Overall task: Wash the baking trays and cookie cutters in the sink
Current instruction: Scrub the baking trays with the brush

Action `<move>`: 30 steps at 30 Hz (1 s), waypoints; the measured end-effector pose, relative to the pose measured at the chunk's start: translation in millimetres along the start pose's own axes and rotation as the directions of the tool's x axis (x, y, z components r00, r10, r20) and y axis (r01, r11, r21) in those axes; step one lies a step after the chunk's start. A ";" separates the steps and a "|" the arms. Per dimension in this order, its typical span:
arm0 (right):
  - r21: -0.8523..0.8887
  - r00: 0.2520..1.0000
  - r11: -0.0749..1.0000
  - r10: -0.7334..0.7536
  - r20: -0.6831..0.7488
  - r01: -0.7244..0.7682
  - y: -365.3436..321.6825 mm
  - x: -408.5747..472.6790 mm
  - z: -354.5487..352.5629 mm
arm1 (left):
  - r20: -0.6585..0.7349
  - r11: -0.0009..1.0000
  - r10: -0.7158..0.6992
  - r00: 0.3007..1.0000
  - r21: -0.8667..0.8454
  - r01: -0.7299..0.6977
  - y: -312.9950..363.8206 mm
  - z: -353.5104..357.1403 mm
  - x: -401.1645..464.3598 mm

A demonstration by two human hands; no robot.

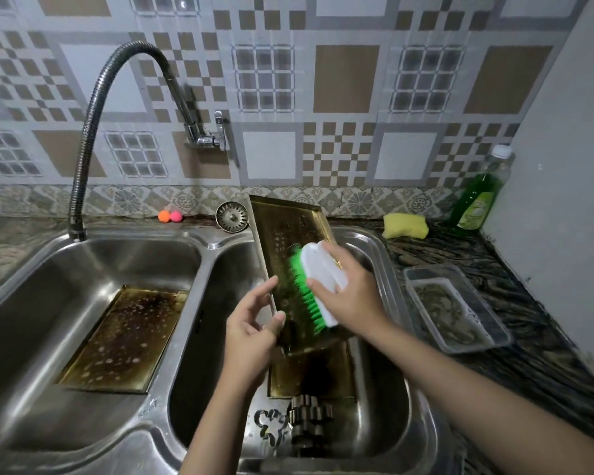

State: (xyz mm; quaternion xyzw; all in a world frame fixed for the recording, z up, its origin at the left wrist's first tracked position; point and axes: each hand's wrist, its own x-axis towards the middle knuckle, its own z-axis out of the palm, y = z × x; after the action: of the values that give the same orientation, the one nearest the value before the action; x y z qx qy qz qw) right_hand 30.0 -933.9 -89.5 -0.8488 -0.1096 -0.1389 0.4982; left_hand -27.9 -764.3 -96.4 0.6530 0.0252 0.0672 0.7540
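1. The left hand (pixel 254 325) pinches the left rim of a long, brass-coloured metal baking tray (pixel 290 255), thumb on the inner face and fingers curled behind, and holds it tilted over the right basin of the stainless-steel double sink (pixel 199 248). The tray's far end leans near the back rim.
2. The right hand (pixel 348 293) is wrapped around a white plastic scrubbing brush with green bristles (pixel 318 282), and the bristles press on the tray's dark, stained inner face.
3. A second stained brass-coloured tray (pixel 124 337) lies flat in the left basin, dotted with suds. A third tray (pixel 309 375) rests in the bottom of the right basin, with metal cookie cutters (pixel 294 428) near it; their shapes are hard to make out.
4. The grip looks thin to me. With only a thumb and fingertips on a wet rim, a hard stroke could twist the tray loose and drop it onto the tray and cutters below.
5. Brushing toward the left hand could drive the bristles into its fingers.
6. A jolt could send the tray's far end sliding off the back rim toward the round metal sink strainer (pixel 232 217).
7. On the dark marbled desk (pixel 535 323) are a yellow sponge (pixel 405 226), a green bottle of dish liquid (pixel 477 200) and a clear plastic container (pixel 456 308). Splashes from scrubbing could reach them.
8. No water is visible at the flexible metal faucet (pixel 93 132), so loosened grime may simply smear.
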 end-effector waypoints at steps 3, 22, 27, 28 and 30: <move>-0.104 0.978 0.981 0.145 -0.150 -0.162 13.3 43.5 -24.6 | 0.110 0.999 0.007 0.994 0.051 -0.013 2.7 2.9 -9.1; 0.075 0.996 0.996 0.038 0.086 -0.045 13.1 -20.4 4.4 | 0.017 0.994 0.039 0.999 0.097 -0.041 -7.9 -5.9 -9.5; 0.017 0.998 0.998 0.066 0.021 -0.067 34.2 -10.1 -12.1 | 0.097 0.992 0.050 0.994 0.108 -0.061 -7.2 -24.4 -6.4; -0.016 0.994 0.994 0.106 -0.040 -0.107 38.8 3.1 -15.6 | 0.145 0.991 0.037 0.989 0.121 -0.055 -5.5 -24.2 -8.6; -0.011 0.964 0.975 0.217 -0.152 -0.221 43.1 28.2 -22.7 | 0.228 0.993 0.003 0.974 0.115 -0.030 -3.7 -22.1 -12.6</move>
State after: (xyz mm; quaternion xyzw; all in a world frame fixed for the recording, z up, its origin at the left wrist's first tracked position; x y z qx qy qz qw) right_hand 67.6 -973.1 -104.3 -0.8497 0.0246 -0.1481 0.5055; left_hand -42.8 -744.8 -103.9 0.6997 -0.0628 -0.0032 0.7116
